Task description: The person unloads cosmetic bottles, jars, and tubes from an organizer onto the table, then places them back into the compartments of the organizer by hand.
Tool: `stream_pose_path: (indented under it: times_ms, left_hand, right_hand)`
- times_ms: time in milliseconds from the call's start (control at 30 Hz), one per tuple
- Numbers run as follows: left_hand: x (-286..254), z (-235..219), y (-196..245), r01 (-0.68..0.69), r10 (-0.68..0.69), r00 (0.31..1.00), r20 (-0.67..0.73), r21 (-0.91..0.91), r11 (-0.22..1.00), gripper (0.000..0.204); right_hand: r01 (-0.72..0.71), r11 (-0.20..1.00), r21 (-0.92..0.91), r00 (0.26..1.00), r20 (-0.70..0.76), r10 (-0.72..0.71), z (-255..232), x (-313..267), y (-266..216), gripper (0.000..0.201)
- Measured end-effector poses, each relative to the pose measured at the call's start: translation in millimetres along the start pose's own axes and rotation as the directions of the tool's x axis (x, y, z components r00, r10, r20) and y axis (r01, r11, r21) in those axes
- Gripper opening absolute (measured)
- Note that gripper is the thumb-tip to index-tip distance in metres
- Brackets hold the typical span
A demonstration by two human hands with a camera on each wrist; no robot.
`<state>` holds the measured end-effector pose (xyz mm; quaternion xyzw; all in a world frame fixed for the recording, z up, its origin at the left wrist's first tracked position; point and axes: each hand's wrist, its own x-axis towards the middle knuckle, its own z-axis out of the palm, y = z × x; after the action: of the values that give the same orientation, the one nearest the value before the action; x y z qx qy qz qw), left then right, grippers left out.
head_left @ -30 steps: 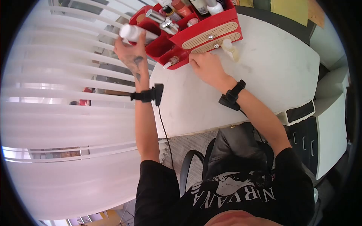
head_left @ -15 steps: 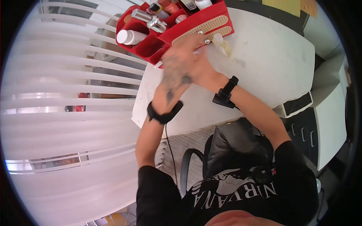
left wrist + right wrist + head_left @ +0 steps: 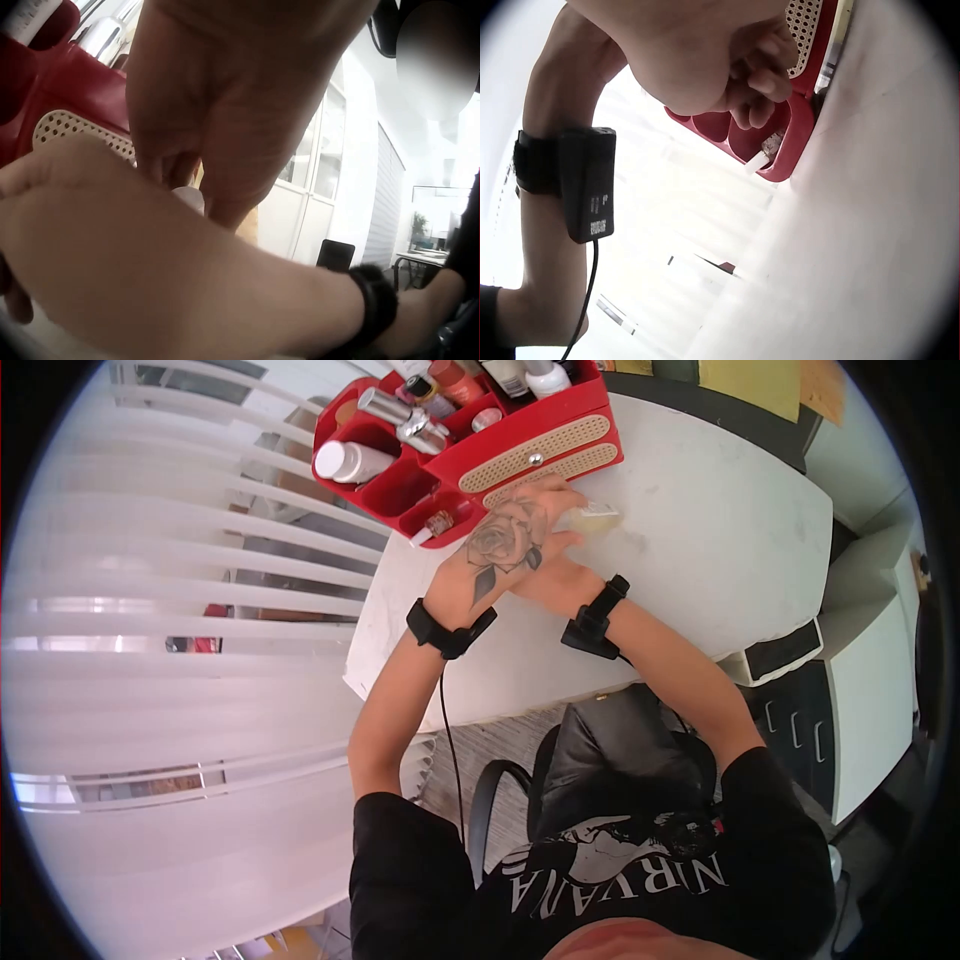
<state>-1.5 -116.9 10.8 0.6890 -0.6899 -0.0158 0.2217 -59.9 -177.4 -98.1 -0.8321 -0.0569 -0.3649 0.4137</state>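
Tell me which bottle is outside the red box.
The pale yellow bottle, held by the left hand; the other bottles in view sit inside the red box.

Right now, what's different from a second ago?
The left hand has let go of the white bottle, now in the red organizer, and moved right to the small yellowish bottle. Its grip seems to be on that one, which looks tilted and slightly nearer the person. The right hand stays by the organizer.
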Motion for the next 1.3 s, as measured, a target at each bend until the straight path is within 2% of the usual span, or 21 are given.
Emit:
stream_pose_path:
  times_ms: [100,133,200,267,400,433,467,500,533,567,600,633,667,733,933,1000,1067,1133,1167,1267,1300]
  left_hand:
    - [-21,-20,29,-0.131,0.155,0.97,-0.184,0.14,0.982,0.028]
    - [-18,-20,27,-0.134,0.161,0.967,-0.195,0.146,0.98,0.028]
    - [-4,-13,16,-0.05,0.058,0.98,-0.189,0.045,0.998,0.027]
    - [10,-6,7,0.039,-0.049,0.986,-0.158,-0.065,0.997,0.026]
    - [-4,-19,10,0.152,-0.185,0.971,-0.149,-0.211,0.966,0.022]
    - [-11,-29,11,0.146,-0.17,0.961,-0.219,-0.123,0.982,0.023]
    - [-20,-40,9,0.195,-0.234,0.927,-0.293,-0.155,0.968,0.023]
    - [-31,-50,7,0.244,-0.298,0.887,-0.352,-0.19,0.951,0.023]
    - [-42,-63,14,0.318,-0.349,0.84,-0.416,-0.145,0.937,0.026]
    - [-54,-70,12,0.374,-0.416,0.78,-0.468,-0.184,0.909,0.027]
    - [-65,-73,1,0.328,-0.347,0.751,-0.562,-0.139,0.934,0.027]
    - [-78,-76,-10,0.382,-0.341,0.729,-0.594,-0.061,0.922,0.027]
    - [-84,-78,-18,0.384,-0.342,0.728,-0.594,-0.06,0.921,0.027]
    - [-95,-78,-33,0.505,-0.416,0.715,-0.562,0.002,0.863,0.025]
    - [-85,-74,-44,0.478,-0.277,0.706,-0.652,0.15,0.865,0.024]
    - [-79,-80,-44,0.452,-0.18,0.686,-0.705,0.219,0.865,0.023]
    - [-74,-77,-46,0.455,-0.177,0.693,-0.699,0.233,0.859,0.023]
    - [-69,-69,-57,0.488,-0.262,0.74,-0.619,0.226,0.843,0.026]
    - [-73,-59,-75,0.439,-0.224,0.755,-0.616,0.221,0.871,0.027]
    - [-76,-50,-75,0.412,-0.204,0.717,-0.666,0.169,0.896,0.03]
    - [-79,-49,-73,0.395,-0.158,0.685,-0.712,0.18,0.901,0.023]
  right_hand:
    - [-0.015,0.999,-0.028,0.997,0.07,0.017,9,-3,13,0.028]
    - [-0.05,0.999,-0.014,0.997,0.065,0.051,11,-2,15,0.028]
    - [-0.08,0.997,-0.008,0.995,0.05,0.081,4,7,8,0.029]
    - [0.0,1.0,0.001,0.997,-0.073,0.0,-6,15,-4,0.024]
    - [0.058,0.998,-0.04,0.984,-0.164,-0.063,15,15,11,0.022]
    - [-0.048,0.99,-0.133,0.999,-0.01,0.047,12,17,10,0.018]
    - [-0.145,0.961,-0.237,0.975,0.128,0.179,8,19,5,0.015]
    - [-0.169,0.958,-0.232,0.972,0.123,0.202,5,20,1,0.015]
    - [-0.125,0.958,-0.258,0.963,0.199,0.179,2,22,-1,0.013]
    - [-0.071,0.957,-0.28,0.95,0.274,0.151,0,22,-2,0.014]
    - [-0.08,0.957,-0.277,0.951,0.268,0.157,0,21,-2,0.014]
    - [-0.073,0.955,-0.286,0.95,0.273,0.154,1,21,-3,0.014]
    - [-0.061,0.954,-0.294,0.948,0.283,0.148,3,20,-4,0.016]
    - [-0.052,0.951,-0.306,0.946,0.291,0.145,4,21,-3,0.015]
    - [-0.063,0.952,-0.299,0.953,0.265,0.146,0,23,0,0.013]
    - [-0.065,0.953,-0.297,0.957,0.252,0.144,-3,23,0,0.012]
    - [-0.07,0.943,-0.325,0.943,0.288,0.169,-2,23,-1,0.012]
    - [-0.059,0.95,-0.308,0.948,0.28,0.15,2,21,2,0.011]
    - [-0.047,0.953,-0.298,0.956,0.265,0.129,4,21,3,0.011]
    - [-0.062,0.944,-0.323,0.954,0.258,0.15,-2,24,-3,0.012]
    - [-0.069,0.942,-0.328,0.955,0.251,0.157,-2,24,-1,0.012]
